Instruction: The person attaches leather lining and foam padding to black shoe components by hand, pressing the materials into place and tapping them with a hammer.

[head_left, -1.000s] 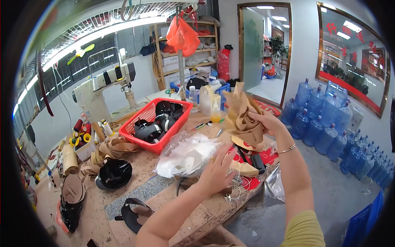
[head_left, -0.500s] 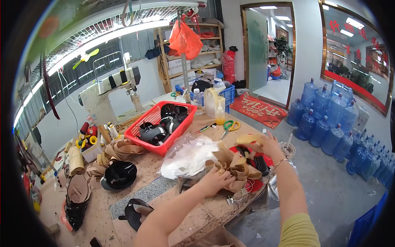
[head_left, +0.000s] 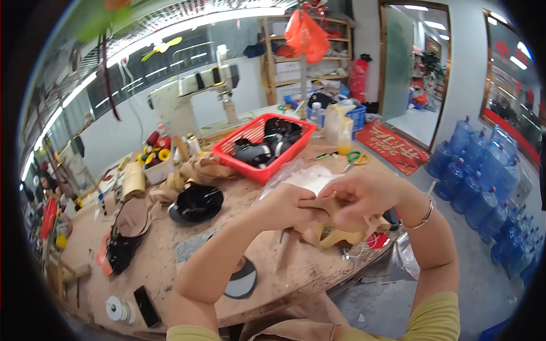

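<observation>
My left hand (head_left: pixel 289 209) and my right hand (head_left: pixel 367 199) meet over the workbench, fingers closed on a tan piece of sheet material (head_left: pixel 322 204) between them. Its exact kind is hard to tell. Below the hands lies a heap of similar tan pieces (head_left: pixel 335 237), partly hidden by them. White sheets in clear plastic (head_left: pixel 313 179) lie just behind. Beneath my left forearm is a grey and black curved piece (head_left: pixel 243 281), partly covered by the arm. Left of that forearm rests a black, glossy curved piece (head_left: pixel 199 203).
A red basket (head_left: pixel 291 156) holds black and grey pieces. Behind my right hand are green-and-orange scissors (head_left: pixel 357 159) and a bottle of yellow liquid (head_left: pixel 344 141). A sewing machine (head_left: pixel 187 94) stands at the back. At the front left are a phone (head_left: pixel 147 307) and white spool (head_left: pixel 116 308).
Both hands have lifted from the tan heap and come together, now with a tan piece between them. The view has turned left, showing the phone and spool more fully.
</observation>
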A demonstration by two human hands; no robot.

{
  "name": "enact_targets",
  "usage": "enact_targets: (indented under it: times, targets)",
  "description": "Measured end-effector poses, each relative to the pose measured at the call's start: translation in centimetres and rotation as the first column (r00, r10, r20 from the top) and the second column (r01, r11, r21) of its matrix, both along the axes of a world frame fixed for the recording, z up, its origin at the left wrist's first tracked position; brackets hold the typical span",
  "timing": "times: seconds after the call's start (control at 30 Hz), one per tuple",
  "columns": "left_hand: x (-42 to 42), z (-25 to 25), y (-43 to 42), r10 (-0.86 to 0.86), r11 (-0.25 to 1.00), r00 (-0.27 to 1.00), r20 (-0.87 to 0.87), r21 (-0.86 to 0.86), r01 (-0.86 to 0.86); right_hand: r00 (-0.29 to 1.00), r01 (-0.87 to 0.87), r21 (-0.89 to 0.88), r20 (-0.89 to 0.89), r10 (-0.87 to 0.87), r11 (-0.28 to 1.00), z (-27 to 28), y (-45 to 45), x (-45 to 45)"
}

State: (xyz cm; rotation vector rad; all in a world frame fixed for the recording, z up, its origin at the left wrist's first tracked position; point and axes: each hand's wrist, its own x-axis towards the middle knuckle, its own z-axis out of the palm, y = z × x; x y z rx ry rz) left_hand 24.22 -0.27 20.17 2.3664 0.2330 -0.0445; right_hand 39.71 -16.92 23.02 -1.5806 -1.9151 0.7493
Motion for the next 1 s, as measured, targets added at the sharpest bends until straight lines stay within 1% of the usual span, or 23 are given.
enact_targets:
  times: [0.03,0.1,0.13,0.17,0.23,0.27,0.3,0.33,0.37,0.43,0.47,0.5,0.53,0.57,0.6,0.63,0.67,0.73,0.77,0.83,0.9,0.97,1.0]
  targets:
    - [-1.4,-0.8,0.6,0.026,1.0,1.0,-0.009,-0.001,-0.026,0.956,-0.063,-0.131,-0.293,0.022,0.989,-0.8,0.3,-0.1]
    - [-4.4,-3.6,1.9,0.007,0.998,0.883,0.47,0.051,-0.035,0.918,-0.088,-0.182,-0.397,0.009,0.979,-3.0,1.6,-1.2]
    - [-5.6,-4.2,2.1,0.062,0.996,0.918,0.391,-0.079,-0.034,0.975,-0.004,-0.078,-0.221,-0.013,0.997,-3.8,2.3,-2.0]
    - [-7.1,-4.7,2.2,0.08,0.995,0.918,0.389,-0.082,-0.052,0.997,0.062,0.044,-0.042,-0.06,0.997,-4.5,2.9,-2.9]
    - [-9.7,-5.1,2.2,-0.033,0.999,0.966,0.255,0.03,0.027,0.993,0.113,0.112,0.006,-0.114,0.987,-5.4,4.3,-4.8]
    - [-10.6,-5.7,2.2,-0.095,0.985,0.94,0.327,0.166,0.042,0.985,0.154,0.365,0.017,-0.172,0.918,-5.7,5.1,-5.6]
    - [-11.3,-6.4,2.3,-0.095,0.984,0.94,0.329,0.172,0.039,0.972,0.18,0.594,0.012,-0.233,0.784,-6.1,5.8,-6.1]
    - [-12.0,-7.2,2.4,-0.171,0.958,0.894,0.413,0.282,0.052,0.937,0.257,0.731,-0.03,-0.347,0.632,-7.1,6.9,-5.9]
    - [-12.5,-8.0,2.4,-0.256,0.919,0.838,0.483,0.39,0.056,0.937,0.256,0.735,-0.029,-0.348,0.628,-7.4,7.7,-6.1]
    - [-13.2,-9.0,2.8,-0.354,0.863,0.763,0.541,0.503,0.044,0.893,0.414,0.772,-0.24,-0.382,0.482,-7.0,9.0,-6.9]
    - [-13.6,-9.5,3.0,-0.16,0.904,0.678,0.717,0.383,-0.192,0.892,0.412,0.529,-0.402,-0.208,0.742,-7.1,9.0,-8.0]
    - [-14.2,-9.8,3.3,0.037,0.89,0.533,0.845,0.215,-0.402,0.893,0.405,0.531,-0.403,-0.199,0.744,-7.5,9.6,-8.6]
    - [-14.0,-8.9,4.1,0.21,0.92,0.316,0.925,-0.078,-0.384,0.923,0.305,0.547,-0.371,-0.102,0.78,-8.0,10.4,-8.9]
    - [-13.3,-8.6,5.6,0.453,0.891,0.217,0.865,-0.436,-0.123,0.943,0.2,0.56,-0.333,-0.003,0.804,-8.0,11.1,-9.3]
    - [-13.6,-8.4,6.7,0.562,0.784,0.214,0.799,-0.597,0.173,0.945,0.168,0.5,-0.327,0.006,0.849,-7.7,11.0,-9.2]
    - [-13.8,-8.3,7.6,0.649,0.579,0.249,0.719,-0.679,0.451,0.947,0.16,0.502,-0.32,0.01,0.85,-7.2,11.1,-9.3]
    - [-13.8,-8.3,8.2,0.65,0.581,0.241,0.72,-0.676,0.454,0.916,0.118,0.416,-0.396,0.063,0.902,-6.8,11.3,-9.5]
    - [-13.7,-8.4,9.3,0.296,0.437,0.621,0.726,-0.681,0.588,0.879,0.058,0.332,-0.465,0.109,0.942,-6.5,11.9,-9.6]
    - [-13.7,-9.5,9.0,0.292,0.507,0.76,0.581,-0.768,0.392,0.912,0.027,0.347,-0.393,0.119,0.938,-6.8,12.7,-9.3]
    - [-13.1,-12.6,8.6,0.212,0.698,0.792,0.572,-0.656,0.287,0.942,0.002,0.366,-0.313,0.121,0.931,-7.2,13.8,-8.7]
    - [-12.7,-13.0,6.9,0.305,0.739,0.735,0.605,-0.637,0.217,0.906,0.114,0.236,-0.424,-0.003,0.965,-7.7,13.8,-8.3]
    - [-12.5,-13.7,6.0,0.396,0.768,0.664,0.634,-0.625,0.139,0.906,0.186,0.256,-0.418,-0.065,0.949,-8.0,14.5,-8.6]
    - [-12.5,-14.3,5.8,0.512,0.827,0.482,0.711,-0.56,-0.052,0.878,0.467,0.496,-0.357,-0.319,0.732,-8.7,15.4,-8.1]
